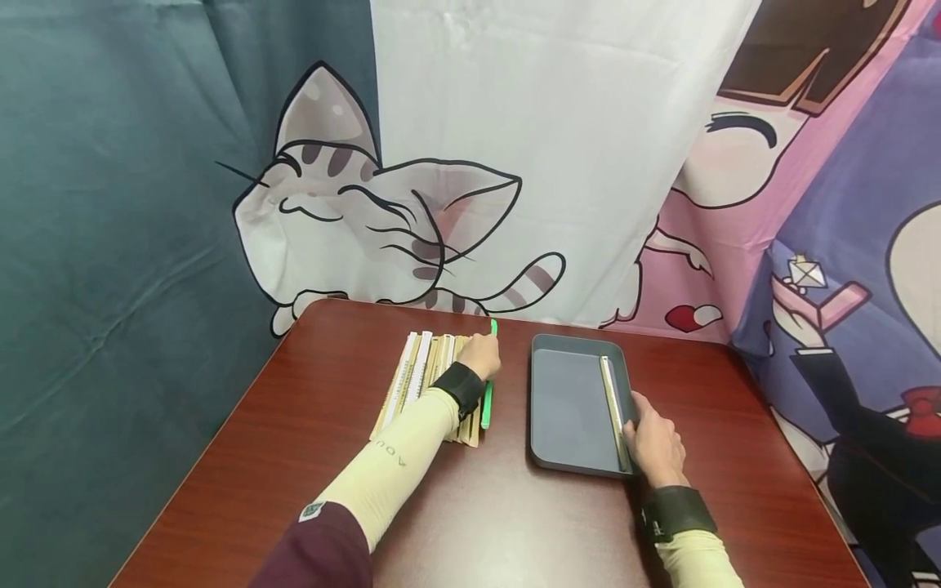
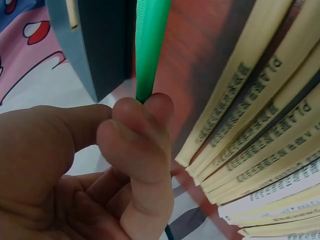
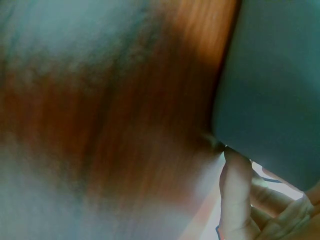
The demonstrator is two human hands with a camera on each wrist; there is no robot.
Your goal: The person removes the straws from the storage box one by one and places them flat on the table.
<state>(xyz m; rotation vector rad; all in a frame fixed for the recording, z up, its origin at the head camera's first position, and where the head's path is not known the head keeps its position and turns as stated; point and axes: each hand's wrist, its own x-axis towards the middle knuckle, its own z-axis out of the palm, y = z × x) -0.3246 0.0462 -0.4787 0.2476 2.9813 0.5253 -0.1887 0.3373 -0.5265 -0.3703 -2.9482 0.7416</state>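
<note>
My left hand (image 1: pixel 480 359) pinches a long thin green strip (image 1: pixel 486 406) beside a row of slim printed strips. Up close in the left wrist view, the green strip (image 2: pixel 151 47) rises from between thumb and curled fingertips. The row of cream and white strips (image 1: pixel 408 380) lies just left of it, partly covered by my forearm; printing shows on their narrow faces (image 2: pixel 247 122). At the right, my right hand (image 1: pixel 657 441) grips the side of a grey rectangular tray (image 1: pixel 566 408), thumb at the rim. A cream strip (image 1: pixel 612 400) lies lengthwise inside the tray, near its right wall.
Everything lies on a reddish-brown wooden table (image 1: pixel 470 523). Behind its far edge hangs a cloth (image 1: pixel 456 82) printed with a cartoon cat and figures. The green strip's side of the row faces the tray, with a strip of bare tabletop between them.
</note>
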